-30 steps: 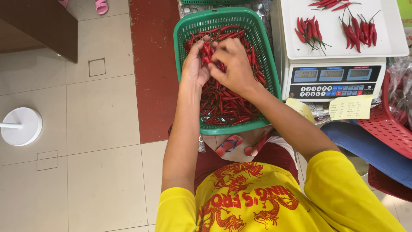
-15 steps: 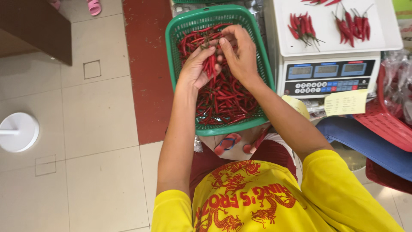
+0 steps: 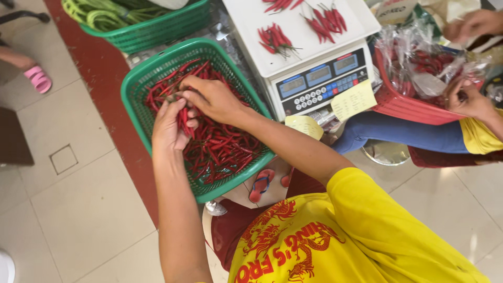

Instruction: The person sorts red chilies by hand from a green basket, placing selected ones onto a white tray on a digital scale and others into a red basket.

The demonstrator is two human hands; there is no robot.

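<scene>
A green plastic basket (image 3: 137,78) full of red chillies (image 3: 220,149) stands on the floor in front of me. My left hand (image 3: 168,126) is inside it, closed around a small bunch of red chillies. My right hand (image 3: 212,98) reaches over the pile beside the left one, its fingers pinching chillies at the top of that bunch. Both hands touch each other over the basket's middle.
A white digital scale (image 3: 309,52) with small heaps of red chillies stands to the right of the basket. A second green basket (image 3: 146,29) with green vegetables sits behind. Another person's hands (image 3: 469,99) work at a red basket (image 3: 403,107) with plastic bags, far right.
The view has shifted right and tilted, showing the other person and the far basket. My hands stay together in the chillies, with the left now gripping a bunch.
</scene>
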